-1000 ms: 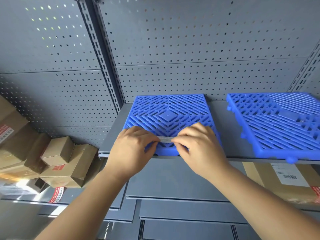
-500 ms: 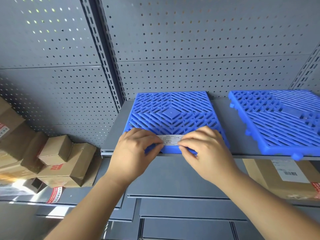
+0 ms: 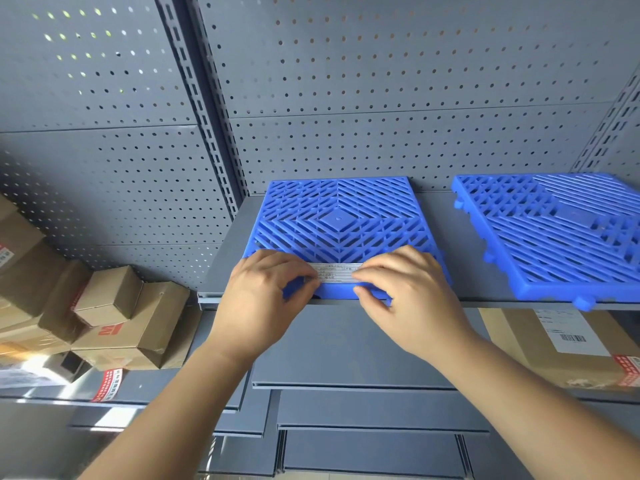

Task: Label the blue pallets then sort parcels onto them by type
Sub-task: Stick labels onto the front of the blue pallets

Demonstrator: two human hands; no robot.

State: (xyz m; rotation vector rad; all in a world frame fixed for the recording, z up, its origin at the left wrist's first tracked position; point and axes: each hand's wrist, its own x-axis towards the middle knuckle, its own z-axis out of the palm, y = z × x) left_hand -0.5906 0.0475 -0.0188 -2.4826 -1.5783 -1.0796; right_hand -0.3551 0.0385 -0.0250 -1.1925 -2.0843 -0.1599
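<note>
The white label [image 3: 334, 273], a narrow strip of fine print, runs left to right along the front edge of the blue pallet [image 3: 337, 220], at the front of the grey shelf [image 3: 225, 271]. The left hand [image 3: 263, 306] and right hand [image 3: 412, 299] each pinch one end with curled fingers.

One head-worn wide-angle view
The shelf [image 3: 228, 265] is faced closely, forward and slightly down (pegboard [image 3: 381, 98] filling the top).

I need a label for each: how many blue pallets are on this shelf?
2. The middle pallet has the label at its front edge; the right pallet lies apart, cut by the frame edge. Others may be out of view.
</note>
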